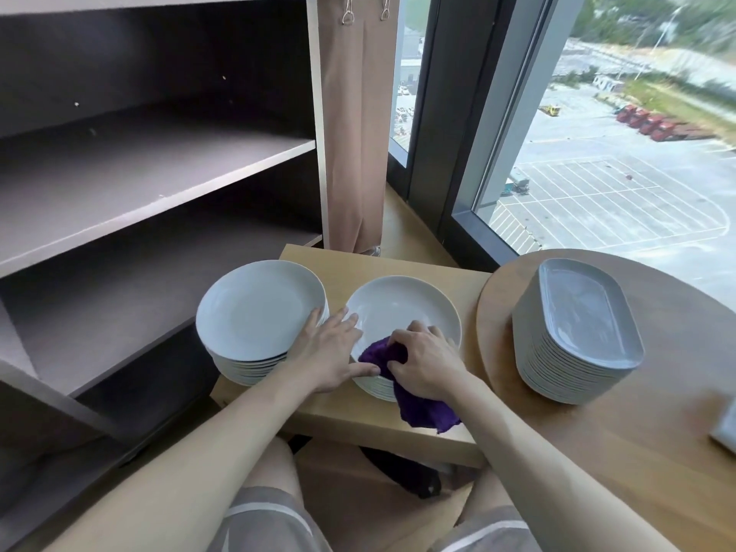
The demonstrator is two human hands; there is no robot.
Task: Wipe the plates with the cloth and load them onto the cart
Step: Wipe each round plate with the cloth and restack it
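Two stacks of round white plates stand on a low wooden table: a left stack and a right stack whose top plate is deep. My right hand grips a purple cloth against the near rim of that top plate; the cloth hangs over the stack's front. My left hand lies with straight fingers on the plate's left rim, thumb at its front edge. A stack of grey oblong plates sits on a round wooden table to the right.
A grey shelving unit with bare shelves stands at the left, close to the low table. A beige curtain and a large window lie behind. My knees are under the low table's front edge.
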